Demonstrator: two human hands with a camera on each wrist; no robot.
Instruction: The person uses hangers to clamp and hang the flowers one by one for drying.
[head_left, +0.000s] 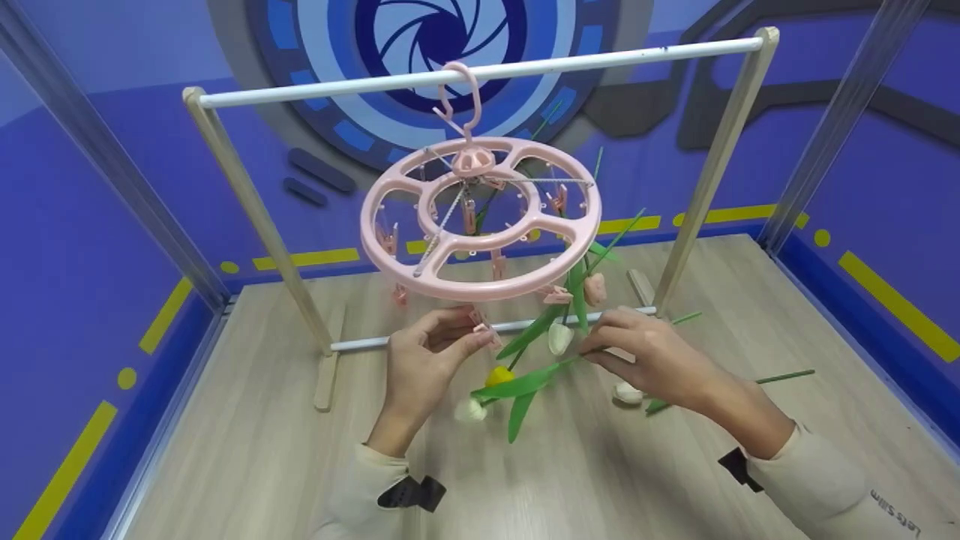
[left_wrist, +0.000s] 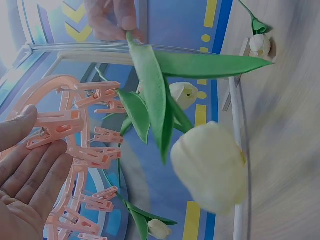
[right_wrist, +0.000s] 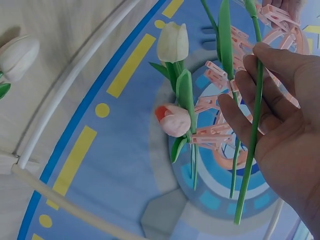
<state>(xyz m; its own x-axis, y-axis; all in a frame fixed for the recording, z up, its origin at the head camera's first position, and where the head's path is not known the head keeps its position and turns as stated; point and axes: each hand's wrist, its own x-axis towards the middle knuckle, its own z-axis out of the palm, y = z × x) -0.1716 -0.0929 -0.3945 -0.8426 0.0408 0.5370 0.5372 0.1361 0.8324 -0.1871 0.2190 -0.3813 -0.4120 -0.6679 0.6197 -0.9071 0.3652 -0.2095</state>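
Observation:
My left hand (head_left: 424, 367) pinches a pink clothespin (left_wrist: 55, 127) hanging from the near rim of a round pink clip hanger (head_left: 480, 289). Between the thumb and fingers of my right hand (head_left: 656, 356) is the green stem (right_wrist: 256, 110) of a white tulip (left_wrist: 210, 167). That tulip lies sideways, its bloom below the pinched clothespin in the head view and its leaves (head_left: 517, 386) toward the right hand. Other tulips hang bloom down on the hanger's right side, among them a white one (head_left: 560, 339) and a pink one (right_wrist: 175, 121). A yellow bloom (head_left: 499, 376) shows behind the held leaves.
The hanger's hook (head_left: 472, 97) sits over the white top bar (head_left: 600, 61) of a wooden-legged rack. Another white tulip (head_left: 627, 393) lies on the wood-grain table (head_left: 262, 450) beyond the right wrist. A lower white bar (head_left: 360, 343) joins the rack's feet. Patterned blue walls enclose the table.

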